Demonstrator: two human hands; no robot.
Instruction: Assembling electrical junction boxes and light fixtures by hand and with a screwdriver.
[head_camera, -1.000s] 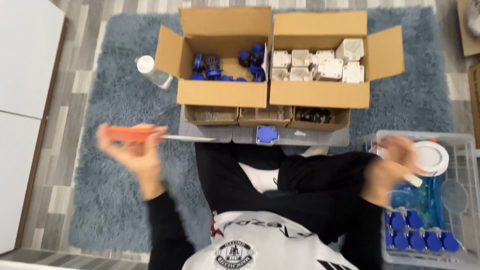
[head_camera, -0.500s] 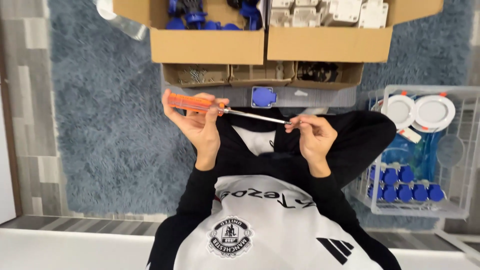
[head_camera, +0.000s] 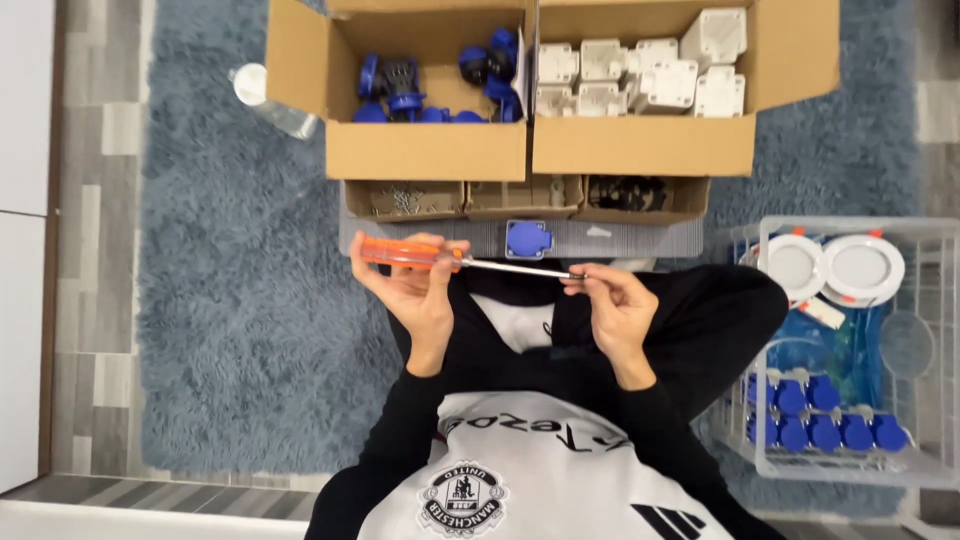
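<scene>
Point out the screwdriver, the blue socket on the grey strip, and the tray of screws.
screwdriver (head_camera: 410, 253), head view, on the orange handle in the left hand.
blue socket (head_camera: 528, 240), head view, on the middle of its round face.
tray of screws (head_camera: 403, 200), head view, on the screws inside the leftmost small cardboard tray.

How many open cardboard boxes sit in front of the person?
2. The left box holds blue parts, and the right box touching it holds white parts. Three small trays lie just below them; more may sit beyond the picture's edge.
</scene>
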